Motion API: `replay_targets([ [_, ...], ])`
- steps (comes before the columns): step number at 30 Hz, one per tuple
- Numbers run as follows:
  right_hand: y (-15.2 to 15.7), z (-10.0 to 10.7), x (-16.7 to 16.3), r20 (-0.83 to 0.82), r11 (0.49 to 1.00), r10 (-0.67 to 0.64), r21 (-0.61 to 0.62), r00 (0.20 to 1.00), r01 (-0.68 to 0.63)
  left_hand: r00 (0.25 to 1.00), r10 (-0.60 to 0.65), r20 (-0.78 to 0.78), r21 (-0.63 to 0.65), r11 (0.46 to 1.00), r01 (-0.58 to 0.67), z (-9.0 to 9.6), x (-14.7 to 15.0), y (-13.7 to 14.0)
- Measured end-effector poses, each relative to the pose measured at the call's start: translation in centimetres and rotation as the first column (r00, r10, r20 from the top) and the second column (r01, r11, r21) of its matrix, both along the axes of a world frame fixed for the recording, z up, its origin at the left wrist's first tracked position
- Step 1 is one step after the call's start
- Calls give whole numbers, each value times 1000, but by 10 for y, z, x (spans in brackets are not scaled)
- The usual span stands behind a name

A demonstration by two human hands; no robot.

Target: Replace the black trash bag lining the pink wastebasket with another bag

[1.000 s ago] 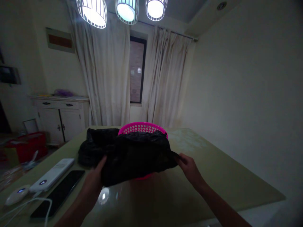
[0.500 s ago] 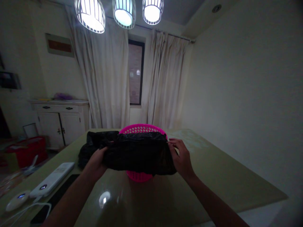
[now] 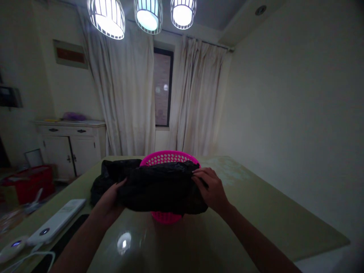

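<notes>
A black plastic bag (image 3: 162, 189) is stretched between my hands in front of a pink perforated basket (image 3: 167, 155). My left hand (image 3: 109, 201) grips the bag's left part, its fingertips partly hidden by the plastic. At the bag's upper right edge, my right hand (image 3: 210, 187) pinches the plastic between thumb and fingers. More of the black plastic lies bunched on the table to the left of the basket. The bag covers the basket's middle, so only its back rim and a bit of its base show.
The basket stands on a glossy greenish table (image 3: 256, 212). At the table's left lie a white power bank (image 3: 58, 222), a small white round device (image 3: 13, 248) with a cable, and a flat black object (image 3: 66, 235). Pendant lamps (image 3: 148, 19) hang above.
My right hand has moved slightly left along the bag's edge. My left hand has shifted a little left and down, with the bag still held between both.
</notes>
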State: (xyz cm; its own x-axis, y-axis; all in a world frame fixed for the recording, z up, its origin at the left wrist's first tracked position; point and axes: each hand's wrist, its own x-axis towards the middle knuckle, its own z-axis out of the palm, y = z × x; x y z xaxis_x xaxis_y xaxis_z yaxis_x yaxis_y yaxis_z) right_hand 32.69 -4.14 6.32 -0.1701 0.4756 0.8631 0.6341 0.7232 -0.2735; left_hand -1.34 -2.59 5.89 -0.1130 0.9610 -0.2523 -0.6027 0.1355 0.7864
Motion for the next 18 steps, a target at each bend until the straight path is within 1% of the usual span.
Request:
replay_targets([
  [1,3,0,1,-105,999,-15,-39,994,11,1000,8,-4,4,1000,-8,-6,-5,-5],
  [3,16,2,5,-315,991,-80,-124,946,42,999,36,-23,5,999,-36,-16,-13,-12],
  [4,25,4,7,-383,985,-118,-159,916,60,999,33,-35,-2,999,-33,-19,-14,-13],
  [6,49,8,12,-436,971,-171,-226,883,77,998,-15,-62,-11,1000,15,-19,-13,-7],
  [8,75,11,14,-492,939,-181,-345,851,1,994,-14,-109,27,999,17,-13,-5,8],
  [10,102,12,12,-592,871,-197,-472,782,-138,985,81,-154,82,994,-69,-5,5,30],
  [11,113,11,9,-639,835,-209,-511,740,-205,977,129,-168,104,988,-113,-2,10,42],
  [13,131,7,2,-691,788,-231,-546,684,-285,970,169,-175,114,982,-151,0,19,67],
  [15,142,1,-5,-707,761,-230,-559,669,-328,974,143,-177,80,988,-131,-3,25,87],
  [18,147,-7,-10,-724,727,-207,-563,658,-392,975,109,-194,35,994,-104,-13,29,108],
])
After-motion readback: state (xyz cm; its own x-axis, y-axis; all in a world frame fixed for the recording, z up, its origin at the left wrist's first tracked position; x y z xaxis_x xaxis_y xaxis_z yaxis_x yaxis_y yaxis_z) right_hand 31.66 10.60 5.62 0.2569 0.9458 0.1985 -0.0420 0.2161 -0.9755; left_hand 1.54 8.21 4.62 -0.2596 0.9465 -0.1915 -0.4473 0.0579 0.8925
